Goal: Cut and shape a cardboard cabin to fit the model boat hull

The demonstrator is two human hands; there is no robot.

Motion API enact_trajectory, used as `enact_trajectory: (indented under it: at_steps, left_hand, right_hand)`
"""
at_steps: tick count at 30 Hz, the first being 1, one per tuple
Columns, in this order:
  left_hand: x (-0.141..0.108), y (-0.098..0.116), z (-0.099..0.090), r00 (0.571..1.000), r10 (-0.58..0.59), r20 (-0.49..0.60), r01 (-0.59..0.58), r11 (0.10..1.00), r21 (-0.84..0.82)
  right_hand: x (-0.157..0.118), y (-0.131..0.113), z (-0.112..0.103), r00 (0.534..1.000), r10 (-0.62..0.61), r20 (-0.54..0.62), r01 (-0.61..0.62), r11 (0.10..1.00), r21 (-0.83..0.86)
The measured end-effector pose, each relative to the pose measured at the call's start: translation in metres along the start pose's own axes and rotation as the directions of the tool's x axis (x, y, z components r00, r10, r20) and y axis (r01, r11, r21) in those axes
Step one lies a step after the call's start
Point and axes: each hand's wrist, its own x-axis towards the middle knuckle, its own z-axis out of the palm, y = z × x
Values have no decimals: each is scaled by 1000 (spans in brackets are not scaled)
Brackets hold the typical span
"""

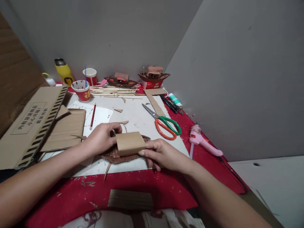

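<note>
1. Tan cardboard, bent into a curved piece [130, 142], sits over the middle of a brown boat base [116, 160]; whether it rests on the base or is held just above cannot be told.
2. The person's right hand [161, 153] is nearly closed, thumb and fingers pinching the right end of the curved piece.
3. The left hand [102, 137] is partly curled at the piece's left end; its fingertips are partly hidden, so its grip cannot be told.
4. Under the base lies a white sheet [133, 115], spread over red cloth [78, 193].
5. Scissors [159, 119] with one orange and one green handle lie beyond the right hand; a pink glue gun [205, 144] lies farther right.
6. Beyond the left hand, a red pencil [93, 116] lies on paper with drawn lines [104, 111], near a printed cardboard panel [30, 120].
7. At the back are thin wooden sticks [114, 91], a front paper cup [83, 94] with a blue stick [85, 76] in it, another cup [93, 79] behind, and a yellow bottle [63, 72].
8. Two brown model boats stand by the wall: the left boat [122, 82] low, the right boat [154, 75] raised on a red box [152, 85].
</note>
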Motion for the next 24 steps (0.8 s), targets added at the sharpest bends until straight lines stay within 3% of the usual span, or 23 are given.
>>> enact_trajectory:
  at_steps: [7,16,21,24]
  left_hand:
    - [-2,1,2,995,96,19,-96,995,37]
    - [-3,4,-1,995,46,85,-50,998,48]
    - [-6,7,0,999,27,35,-28,998,47]
    - [-8,9,-1,1000,22,-8,-22,1000,17]
  right_hand:
    - [0,1,2,1000,6,-26,-6,1000,-4]
    - [2,5,3,1000,10,-9,-10,1000,20]
    - [1,4,3,999,-2,34,1,999,43]
    - [2,4,4,999,-50,-3,51,998,29]
